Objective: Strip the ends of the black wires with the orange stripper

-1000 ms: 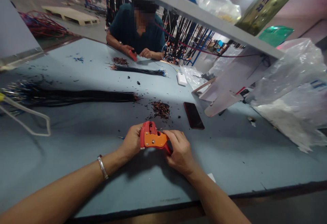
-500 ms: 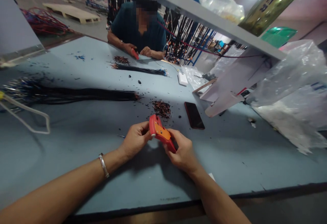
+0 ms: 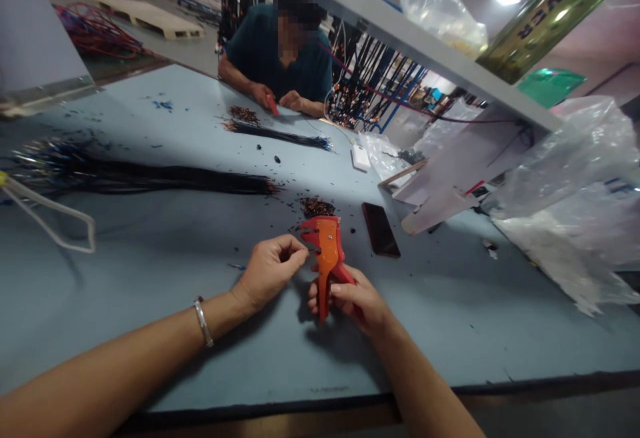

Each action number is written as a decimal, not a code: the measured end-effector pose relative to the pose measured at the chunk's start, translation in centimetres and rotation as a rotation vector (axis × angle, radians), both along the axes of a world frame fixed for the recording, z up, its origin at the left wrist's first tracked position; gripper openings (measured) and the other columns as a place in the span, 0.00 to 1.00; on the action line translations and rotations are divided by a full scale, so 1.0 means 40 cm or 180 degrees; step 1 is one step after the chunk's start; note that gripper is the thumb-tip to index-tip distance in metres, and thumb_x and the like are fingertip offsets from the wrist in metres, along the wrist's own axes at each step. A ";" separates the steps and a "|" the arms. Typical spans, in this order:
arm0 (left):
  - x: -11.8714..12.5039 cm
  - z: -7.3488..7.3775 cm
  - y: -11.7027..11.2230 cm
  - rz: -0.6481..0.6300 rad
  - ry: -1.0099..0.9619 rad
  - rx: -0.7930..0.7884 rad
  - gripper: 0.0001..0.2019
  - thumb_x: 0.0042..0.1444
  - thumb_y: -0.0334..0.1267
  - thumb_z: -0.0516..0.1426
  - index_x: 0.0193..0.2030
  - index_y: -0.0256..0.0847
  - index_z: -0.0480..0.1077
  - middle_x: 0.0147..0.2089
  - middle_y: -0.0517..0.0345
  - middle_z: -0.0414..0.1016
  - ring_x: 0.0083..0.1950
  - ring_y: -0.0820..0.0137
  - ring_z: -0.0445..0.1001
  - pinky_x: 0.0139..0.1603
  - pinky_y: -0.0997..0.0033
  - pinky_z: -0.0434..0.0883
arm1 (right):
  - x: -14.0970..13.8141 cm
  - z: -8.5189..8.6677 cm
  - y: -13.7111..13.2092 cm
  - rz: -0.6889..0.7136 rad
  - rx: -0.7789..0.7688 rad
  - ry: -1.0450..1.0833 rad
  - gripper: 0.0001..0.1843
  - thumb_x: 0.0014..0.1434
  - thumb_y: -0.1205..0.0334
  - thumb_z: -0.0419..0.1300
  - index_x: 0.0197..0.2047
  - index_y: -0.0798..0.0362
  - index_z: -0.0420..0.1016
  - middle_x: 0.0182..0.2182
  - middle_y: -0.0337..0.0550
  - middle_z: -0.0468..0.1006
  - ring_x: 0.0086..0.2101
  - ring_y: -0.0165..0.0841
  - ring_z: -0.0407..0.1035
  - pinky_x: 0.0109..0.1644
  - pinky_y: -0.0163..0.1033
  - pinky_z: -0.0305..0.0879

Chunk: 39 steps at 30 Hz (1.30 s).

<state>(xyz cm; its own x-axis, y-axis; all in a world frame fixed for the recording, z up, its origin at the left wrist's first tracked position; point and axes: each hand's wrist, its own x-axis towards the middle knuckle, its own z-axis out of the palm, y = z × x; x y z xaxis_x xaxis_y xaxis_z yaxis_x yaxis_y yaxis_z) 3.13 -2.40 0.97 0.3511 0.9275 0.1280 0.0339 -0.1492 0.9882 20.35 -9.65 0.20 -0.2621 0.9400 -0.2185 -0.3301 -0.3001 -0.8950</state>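
Observation:
My right hand (image 3: 357,295) is wrapped round the handles of a red and orange wire stripper (image 3: 327,245). The tool stands roughly upright, its red jaws pointing left and apart. Just left of it, the thumb and forefinger of my left hand (image 3: 275,268) are pinched together near the jaws. A tiny dark bit shows at those fingertips, too small to name. Behind the tool lies a pile of small dark and copper-coloured scraps (image 3: 316,206). A thick bundle of black wires (image 3: 185,178) stretches across the table on the left, copper-coloured ends towards the pile.
A phone (image 3: 381,229) lies right of the stripper. Across the table a co-worker (image 3: 280,58) holds a red tool beside a smaller wire bundle (image 3: 280,135). Plastic bags (image 3: 565,225) fill the right side under a shelf (image 3: 400,31). A white bent rod (image 3: 55,225) juts in at left.
The stripper has turned from lying tilted to upright, and its handles have spread. My left fingers, formerly against the tool's head, are now beside its jaws.

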 end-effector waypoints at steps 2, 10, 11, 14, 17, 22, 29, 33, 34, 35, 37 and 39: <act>0.000 -0.001 0.001 0.0029 0.0056 0.0017 0.09 0.51 0.38 0.55 0.22 0.37 0.66 0.21 0.63 0.65 0.25 0.76 0.62 0.26 0.77 0.61 | -0.002 -0.001 0.001 -0.0009 -0.0006 0.0001 0.19 0.50 0.59 0.66 0.43 0.57 0.69 0.32 0.46 0.78 0.30 0.35 0.74 0.36 0.42 0.72; 0.004 -0.007 -0.003 -0.0031 0.0061 0.0025 0.09 0.51 0.38 0.55 0.23 0.36 0.66 0.23 0.62 0.65 0.26 0.75 0.62 0.28 0.77 0.62 | -0.008 0.021 -0.001 -0.0161 0.0266 -0.0720 0.15 0.53 0.59 0.63 0.42 0.56 0.69 0.32 0.44 0.76 0.29 0.34 0.72 0.32 0.38 0.69; 0.004 -0.006 -0.004 -0.0054 0.0052 0.0044 0.09 0.52 0.38 0.55 0.24 0.36 0.66 0.23 0.63 0.65 0.26 0.76 0.62 0.28 0.77 0.62 | -0.008 0.028 -0.001 -0.0177 0.0396 -0.0947 0.13 0.53 0.59 0.62 0.41 0.56 0.70 0.32 0.43 0.76 0.29 0.33 0.71 0.31 0.37 0.68; 0.005 -0.006 -0.006 -0.0135 0.0028 0.0105 0.10 0.53 0.39 0.55 0.24 0.36 0.66 0.22 0.64 0.62 0.25 0.76 0.60 0.27 0.78 0.60 | -0.010 0.049 -0.003 -0.0271 0.0929 -0.1973 0.09 0.54 0.61 0.60 0.38 0.55 0.71 0.31 0.41 0.74 0.29 0.32 0.69 0.33 0.36 0.66; 0.007 -0.010 -0.006 -0.0221 -0.0074 0.0108 0.13 0.54 0.42 0.55 0.24 0.36 0.66 0.22 0.64 0.62 0.25 0.76 0.59 0.26 0.77 0.59 | -0.015 0.051 -0.005 -0.0550 0.1558 -0.3073 0.15 0.53 0.65 0.58 0.45 0.54 0.70 0.33 0.42 0.76 0.32 0.34 0.70 0.39 0.39 0.67; 0.007 -0.027 0.000 -0.0350 -0.0459 -0.0028 0.16 0.52 0.49 0.58 0.33 0.35 0.71 0.29 0.57 0.72 0.32 0.69 0.68 0.34 0.73 0.66 | -0.014 0.008 0.001 -0.0918 0.2412 -0.3885 0.24 0.51 0.67 0.57 0.53 0.55 0.66 0.45 0.51 0.76 0.43 0.42 0.72 0.48 0.44 0.68; 0.002 -0.031 0.008 -0.0390 -0.0482 -0.0296 0.14 0.50 0.45 0.60 0.36 0.35 0.74 0.35 0.53 0.78 0.37 0.66 0.72 0.42 0.69 0.69 | -0.014 -0.007 0.009 -0.0975 0.2671 -0.4091 0.23 0.52 0.66 0.57 0.53 0.57 0.66 0.44 0.54 0.76 0.42 0.42 0.73 0.48 0.45 0.70; 0.003 -0.024 0.009 -0.0357 -0.0614 -0.0488 0.11 0.47 0.41 0.62 0.34 0.35 0.74 0.36 0.53 0.78 0.38 0.66 0.73 0.44 0.69 0.69 | -0.016 -0.006 0.008 -0.0956 0.2695 -0.4106 0.23 0.53 0.66 0.57 0.53 0.56 0.65 0.45 0.54 0.76 0.44 0.42 0.72 0.48 0.45 0.70; 0.004 -0.022 0.009 -0.0348 -0.0658 -0.0528 0.11 0.47 0.41 0.62 0.34 0.35 0.74 0.35 0.54 0.78 0.38 0.66 0.73 0.44 0.70 0.69 | -0.016 -0.007 0.008 -0.0953 0.2702 -0.4127 0.24 0.52 0.67 0.57 0.54 0.56 0.65 0.45 0.54 0.76 0.44 0.42 0.72 0.48 0.45 0.70; 0.005 -0.021 0.008 -0.0332 -0.0708 -0.0560 0.11 0.47 0.41 0.62 0.35 0.36 0.74 0.35 0.54 0.78 0.37 0.67 0.73 0.43 0.70 0.69 | -0.015 -0.009 0.008 -0.0952 0.2710 -0.4154 0.24 0.52 0.67 0.57 0.54 0.56 0.65 0.45 0.54 0.76 0.44 0.43 0.72 0.48 0.45 0.70; 0.006 -0.020 0.006 -0.0306 -0.0783 -0.0605 0.11 0.47 0.41 0.61 0.34 0.36 0.74 0.35 0.55 0.78 0.37 0.67 0.73 0.42 0.71 0.69 | -0.014 -0.014 0.008 -0.0933 0.2731 -0.4205 0.25 0.51 0.68 0.57 0.54 0.55 0.64 0.44 0.54 0.76 0.43 0.43 0.72 0.48 0.46 0.70; 0.005 -0.022 0.005 -0.0294 -0.0766 -0.0603 0.11 0.46 0.41 0.62 0.34 0.36 0.74 0.35 0.55 0.78 0.36 0.67 0.73 0.42 0.71 0.70 | -0.013 -0.017 0.008 -0.0925 0.2776 -0.4220 0.27 0.50 0.68 0.57 0.55 0.55 0.64 0.44 0.54 0.76 0.43 0.43 0.72 0.47 0.46 0.70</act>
<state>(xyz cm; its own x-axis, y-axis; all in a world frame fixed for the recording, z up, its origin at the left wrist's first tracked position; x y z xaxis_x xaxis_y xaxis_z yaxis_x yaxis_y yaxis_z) 3.34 -2.19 0.09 0.4156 0.9084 0.0456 -0.2093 0.0467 0.9767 19.85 -9.32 -0.49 -0.1333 0.8747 0.4660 0.8241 0.3590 -0.4381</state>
